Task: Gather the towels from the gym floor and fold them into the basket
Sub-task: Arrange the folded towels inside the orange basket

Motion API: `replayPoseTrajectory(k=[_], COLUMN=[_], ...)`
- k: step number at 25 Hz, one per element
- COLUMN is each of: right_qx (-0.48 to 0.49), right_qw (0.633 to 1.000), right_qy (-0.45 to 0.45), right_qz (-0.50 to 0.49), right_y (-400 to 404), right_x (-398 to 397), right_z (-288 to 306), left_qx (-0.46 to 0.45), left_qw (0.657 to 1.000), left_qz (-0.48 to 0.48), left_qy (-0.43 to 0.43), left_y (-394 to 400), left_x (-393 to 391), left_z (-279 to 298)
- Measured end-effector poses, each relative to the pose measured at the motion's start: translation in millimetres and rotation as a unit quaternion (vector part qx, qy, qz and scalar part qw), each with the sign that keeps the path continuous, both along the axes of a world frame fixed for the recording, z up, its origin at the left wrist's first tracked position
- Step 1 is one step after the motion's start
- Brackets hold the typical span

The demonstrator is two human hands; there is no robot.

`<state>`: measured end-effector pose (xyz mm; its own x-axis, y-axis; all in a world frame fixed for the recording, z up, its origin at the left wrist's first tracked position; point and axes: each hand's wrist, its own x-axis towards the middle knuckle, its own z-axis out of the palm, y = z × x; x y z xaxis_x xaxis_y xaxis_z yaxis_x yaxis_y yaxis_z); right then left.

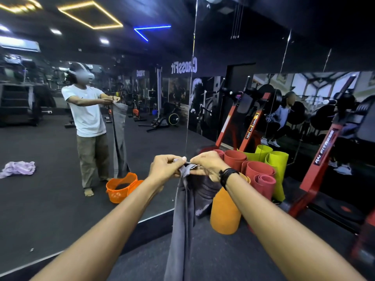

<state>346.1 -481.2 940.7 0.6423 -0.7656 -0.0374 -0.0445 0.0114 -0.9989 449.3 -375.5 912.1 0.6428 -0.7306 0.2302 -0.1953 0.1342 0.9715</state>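
Forearms: both were seen extended forward at chest height, nearest the lens, so that the cloth could hang free of the floor.
Left hand [165, 166]: fingers were curled and pinched on one top corner of the grey towel [182, 216].
Right hand [209, 165]: fingers were likewise pinched on the adjoining top corner; a black wristband [227, 175] was worn on that wrist.
Grey towel: it was held by its upper edge, the two corners brought almost together, and it hung down lengthwise between the arms. The hold was judged to be a first fold, corner to corner.
Mirror [60, 199]: a wall mirror was faced; the person's stance and the hanging towel were reflected in it.
Orange basket [121, 188]: it was seen only as a reflection, on the floor close beside the person's feet, presumably set there for a short drop.
Lilac towel [18, 169]: it was seen in reflection, crumpled on the floor, well apart from the basket and not yet gathered.
Rolled mats [257, 171]: red, green and orange rolls were stood upright against the mirror, just behind the towel.
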Motion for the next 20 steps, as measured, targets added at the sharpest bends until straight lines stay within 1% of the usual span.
replayPoseTrajectory(k=[3,5,6,8,9,11,12,13,14,15,16,17,19,20], right_qx=[0.044,0.07,0.085,0.113,0.124,0.132,0.115,0.077,0.009,-0.082,-0.18,-0.267,-0.392,-0.431], right_qw=[0.999,0.997,0.995,0.991,0.989,0.987,0.989,0.995,0.998,0.99,0.967,0.93,0.833,0.783], right_qy=[-0.015,-0.029,-0.039,-0.065,-0.078,-0.096,-0.088,-0.062,-0.016,0.045,0.112,0.18,0.328,0.405], right_qz=[-0.013,-0.022,-0.025,-0.022,-0.019,-0.006,0.007,0.029,0.063,0.103,0.142,0.177,0.212,0.193], right_y=[1,0,0,1,3,4,3,2,-1,-4,-9,-12,-25,-33], right_x=[0,0,0,0,0,-2,-5,-9,-15,-21,-28,-33,-41,-45], right_z=[-3,-5,-6,-7,-8,-8,-6,-5,-3,-1,-1,-2,-9,-16], left_qx=[-0.01,0.003,0.016,0.032,0.021,0.002,0.005,0.009,0.009,0.002,-0.006,-0.015,-0.025,-0.027], left_qw=[1.0,0.997,0.992,0.969,0.96,0.957,0.959,0.96,0.963,0.967,0.971,0.974,0.978,0.98], left_qz=[-0.028,-0.026,-0.012,0.05,0.082,0.109,0.105,0.097,0.087,0.081,0.081,0.086,0.092,0.093], left_qy=[-0.007,-0.072,-0.125,-0.239,-0.267,-0.268,-0.264,-0.262,-0.256,-0.243,-0.225,-0.208,-0.184,-0.176], left_y=[2,4,4,2,0,-1,-1,-1,-1,-1,-1,-2,-2,-1], left_x=[0,0,-3,-11,-14,-14,-14,-14,-12,-10,-8,-2,10,19], left_z=[-10,-15,-16,-15,-15,-14,-14,-14,-13,-12,-9,-8,-4,-3])
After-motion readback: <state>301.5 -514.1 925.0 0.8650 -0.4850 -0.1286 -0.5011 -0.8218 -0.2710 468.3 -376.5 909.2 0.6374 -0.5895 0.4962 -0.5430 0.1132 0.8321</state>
